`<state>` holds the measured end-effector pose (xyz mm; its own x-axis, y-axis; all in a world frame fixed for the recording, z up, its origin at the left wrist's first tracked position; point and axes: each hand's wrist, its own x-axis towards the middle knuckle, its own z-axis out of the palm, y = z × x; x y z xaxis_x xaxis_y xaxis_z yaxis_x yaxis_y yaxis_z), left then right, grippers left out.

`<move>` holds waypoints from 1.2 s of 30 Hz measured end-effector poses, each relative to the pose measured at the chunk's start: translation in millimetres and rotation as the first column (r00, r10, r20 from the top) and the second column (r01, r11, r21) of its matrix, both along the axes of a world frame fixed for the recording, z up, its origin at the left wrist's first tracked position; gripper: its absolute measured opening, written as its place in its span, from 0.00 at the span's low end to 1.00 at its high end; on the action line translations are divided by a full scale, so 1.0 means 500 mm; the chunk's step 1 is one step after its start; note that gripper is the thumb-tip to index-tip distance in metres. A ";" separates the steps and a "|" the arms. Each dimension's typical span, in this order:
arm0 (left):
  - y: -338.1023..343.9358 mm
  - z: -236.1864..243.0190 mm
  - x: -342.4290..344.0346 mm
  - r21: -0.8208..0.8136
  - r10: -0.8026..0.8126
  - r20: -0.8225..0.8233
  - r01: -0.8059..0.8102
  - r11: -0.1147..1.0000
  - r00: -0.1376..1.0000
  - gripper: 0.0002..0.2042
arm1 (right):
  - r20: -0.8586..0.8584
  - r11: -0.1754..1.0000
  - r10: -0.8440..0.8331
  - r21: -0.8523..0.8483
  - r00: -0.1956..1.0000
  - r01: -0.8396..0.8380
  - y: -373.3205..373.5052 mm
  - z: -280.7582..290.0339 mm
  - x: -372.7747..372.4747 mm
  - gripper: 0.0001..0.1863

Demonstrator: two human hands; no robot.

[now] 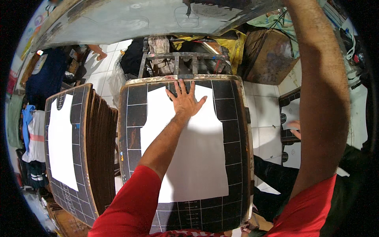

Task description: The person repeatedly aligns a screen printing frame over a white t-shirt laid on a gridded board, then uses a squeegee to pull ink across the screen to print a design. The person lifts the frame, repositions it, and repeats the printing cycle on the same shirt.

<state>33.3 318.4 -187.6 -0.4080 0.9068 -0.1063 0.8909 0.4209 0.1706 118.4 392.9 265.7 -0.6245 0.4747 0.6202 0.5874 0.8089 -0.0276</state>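
Note:
My left hand point(184, 102) lies flat with its fingers spread on the neck end of a white shirt-shaped fabric panel point(197, 158). The panel is spread over a black board point(136, 114) marked with white grid lines, and its neckline curves in near my fingertips. My right forearm point(321, 71) reaches up along the right side and leaves the view at the top, so the right hand is hidden. Across the top hangs a large greyish screen frame point(158, 19), tilted above the board, with faint outlines on its surface and dark smears.
To the left stands a tall stack of boards point(100, 146) with another white panel point(61, 142) on top. Behind the board is a metal rack point(185, 59) with cloths. At right, another person's hand point(294, 128) is near more panels point(292, 154). White floor tiles point(264, 106) show between.

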 end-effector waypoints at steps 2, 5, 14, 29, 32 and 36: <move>0.000 -0.004 -0.002 0.029 -0.005 -0.013 0.006 1.000 1.000 0.50 | -0.011 0.999 0.037 0.029 0.999 -0.036 0.001 0.000 -0.004 0.40; 0.003 -0.003 -0.007 0.014 -0.019 -0.013 0.019 1.000 1.000 0.49 | -0.027 0.994 0.078 0.077 0.997 -0.076 0.004 0.002 -0.005 0.39; 0.002 -0.005 0.002 0.071 0.013 -0.032 -0.011 0.997 0.999 0.48 | -0.015 0.992 0.104 0.074 0.994 -0.103 0.043 0.003 -0.025 0.39; -0.355 0.023 0.412 0.300 -0.731 0.262 0.667 0.682 0.630 0.38 | 0.447 0.740 0.528 0.175 0.722 -0.650 0.099 -0.528 0.176 0.35; -0.411 -0.035 0.470 0.361 -0.692 0.115 0.619 0.698 0.713 0.38 | 0.446 0.870 0.398 0.094 0.801 -0.485 0.095 -0.528 0.175 0.33; -0.390 -0.010 0.427 0.462 -0.712 0.394 0.545 0.700 0.581 0.43 | 0.131 0.948 -0.204 -0.221 0.970 0.230 -0.023 -0.139 0.047 0.35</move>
<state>246.7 123.2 -192.8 0.3214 0.9309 0.1735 0.6436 -0.3491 0.6811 141.8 381.6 196.0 -0.5459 0.7291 0.4129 0.7576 0.6399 -0.1284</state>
